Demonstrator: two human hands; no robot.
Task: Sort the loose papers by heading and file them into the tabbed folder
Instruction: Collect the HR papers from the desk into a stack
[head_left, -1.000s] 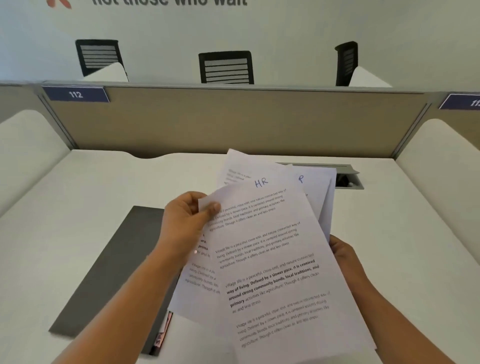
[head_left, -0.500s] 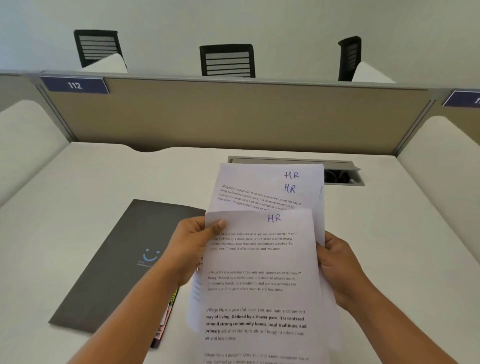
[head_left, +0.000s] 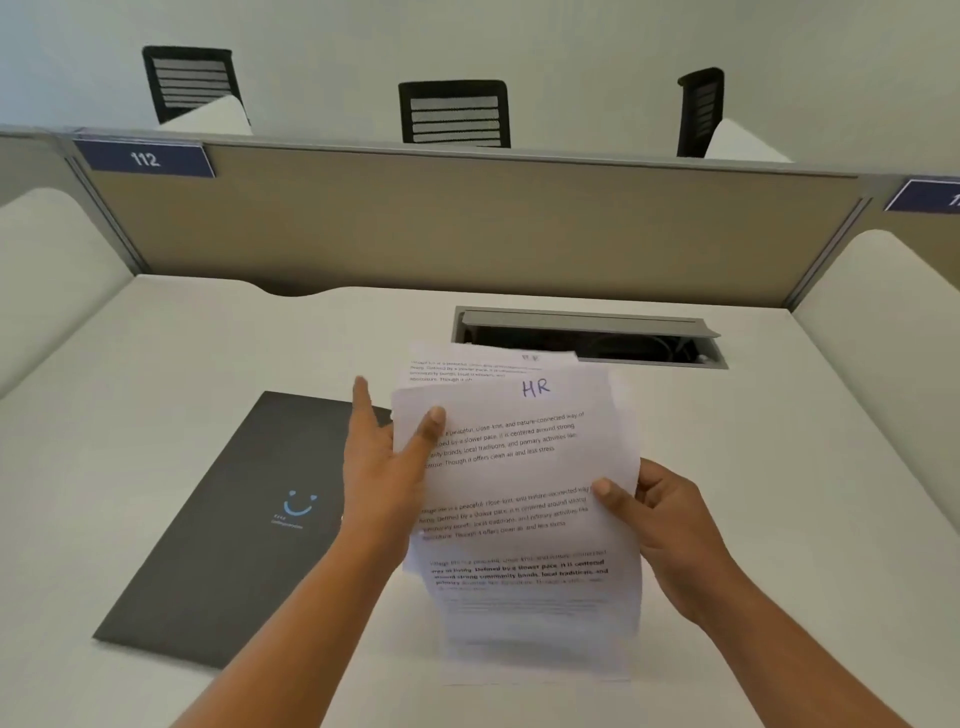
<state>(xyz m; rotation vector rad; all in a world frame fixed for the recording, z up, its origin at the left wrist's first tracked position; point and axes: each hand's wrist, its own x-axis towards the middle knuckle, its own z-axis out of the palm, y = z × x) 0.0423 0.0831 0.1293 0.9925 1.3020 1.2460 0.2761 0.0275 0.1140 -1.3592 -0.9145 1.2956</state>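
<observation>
Two hands pinch the papers (head_left: 519, 467): left hand (head_left: 384, 478) outstretched, right hand (head_left: 670, 525) curled.

The lower part of the papers (head_left: 535, 623) is smeared by blur, and the print there is unreadable. The rear sheet (head_left: 467, 364) carries a heading too faint to read. All but the thumb of the right hand (head_left: 665, 519) is hidden behind the stack. The left forearm (head_left: 311, 623) covers the right edge of the folder (head_left: 223, 519), and the small print under its logo is illegible. The picture's edge cuts off the right number plate (head_left: 930, 195).
</observation>
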